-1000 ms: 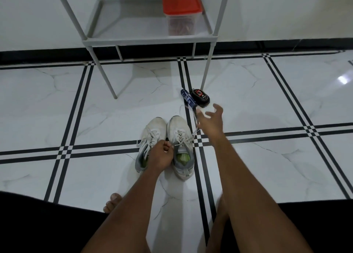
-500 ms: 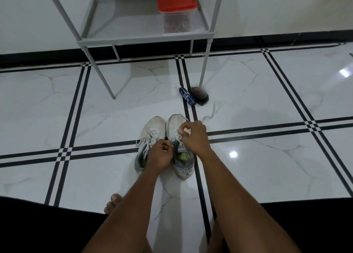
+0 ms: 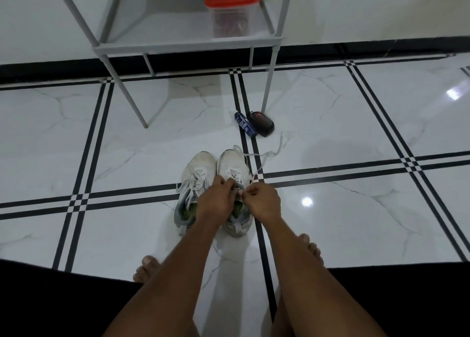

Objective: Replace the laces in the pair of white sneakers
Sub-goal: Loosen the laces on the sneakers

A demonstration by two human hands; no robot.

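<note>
White lace (image 3: 250, 182) in both hands' grip

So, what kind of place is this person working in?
Most likely a room in a home, perhaps near an entrance. The floor is glossy white marble-look tile with black lines, a light grey metal rack stands against the wall holding a red-lidded container, and the person is barefoot.
</note>
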